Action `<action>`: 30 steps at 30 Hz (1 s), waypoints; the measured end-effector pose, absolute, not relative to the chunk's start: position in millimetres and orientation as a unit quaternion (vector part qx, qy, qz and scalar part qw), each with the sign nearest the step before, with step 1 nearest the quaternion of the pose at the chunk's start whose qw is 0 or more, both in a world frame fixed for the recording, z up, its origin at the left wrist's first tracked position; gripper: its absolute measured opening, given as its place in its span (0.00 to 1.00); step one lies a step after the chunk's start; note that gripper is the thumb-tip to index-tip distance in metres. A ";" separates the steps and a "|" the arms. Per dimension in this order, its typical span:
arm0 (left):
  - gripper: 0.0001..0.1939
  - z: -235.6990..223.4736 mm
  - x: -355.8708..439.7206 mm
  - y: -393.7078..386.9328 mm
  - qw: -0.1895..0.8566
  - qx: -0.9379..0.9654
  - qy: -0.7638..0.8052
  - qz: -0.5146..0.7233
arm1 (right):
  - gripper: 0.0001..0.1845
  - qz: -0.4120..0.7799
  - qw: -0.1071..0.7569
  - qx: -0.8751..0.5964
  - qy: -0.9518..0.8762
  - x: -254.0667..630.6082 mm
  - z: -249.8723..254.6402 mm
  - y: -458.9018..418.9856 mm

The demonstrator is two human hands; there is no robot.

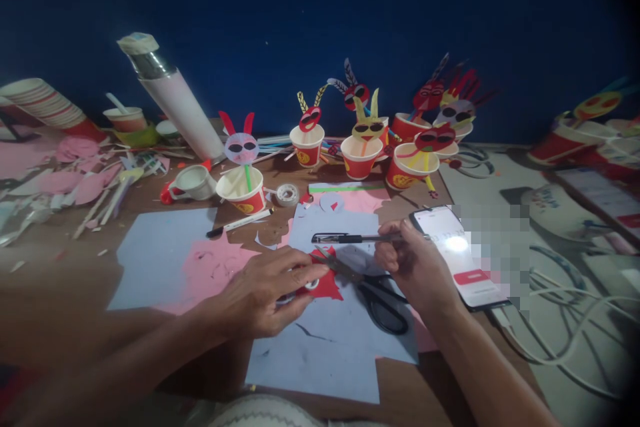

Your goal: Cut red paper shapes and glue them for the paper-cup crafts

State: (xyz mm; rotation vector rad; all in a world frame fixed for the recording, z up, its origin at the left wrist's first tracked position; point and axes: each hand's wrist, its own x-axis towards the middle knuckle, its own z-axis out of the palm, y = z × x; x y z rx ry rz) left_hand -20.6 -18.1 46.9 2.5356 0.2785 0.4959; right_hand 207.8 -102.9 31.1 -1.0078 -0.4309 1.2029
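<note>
My right hand (417,263) is closed around a black-and-clear pen (357,238), which points left above the papers. My left hand (273,287) rests over a cut piece of red paper (327,283), thumb and forefinger apart. Small round white-rimmed bits show between these fingers; their kind is unclear. Black-handled scissors (383,300) lie between my hands, with the blades toward the left fingertips and partly over the red paper. Beneath is a pale blue paper sheet (320,367) with cut edges. Part of the red paper is hidden by my left fingers.
Red-and-white paper cups (245,190) with paper faces on sticks stand along the back. A marker (240,221), a tape roll (287,195) and a white cup (193,182) lie nearer. A lit phone (467,260) and cables (565,320) are right; paper scraps (75,180) cover the left.
</note>
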 end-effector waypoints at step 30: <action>0.16 98.1 -1.0 2.6 0.255 0.950 0.153 0.095 | 0.10 0.463 0.686 -0.478 -0.294 193.2 55.9 -119.0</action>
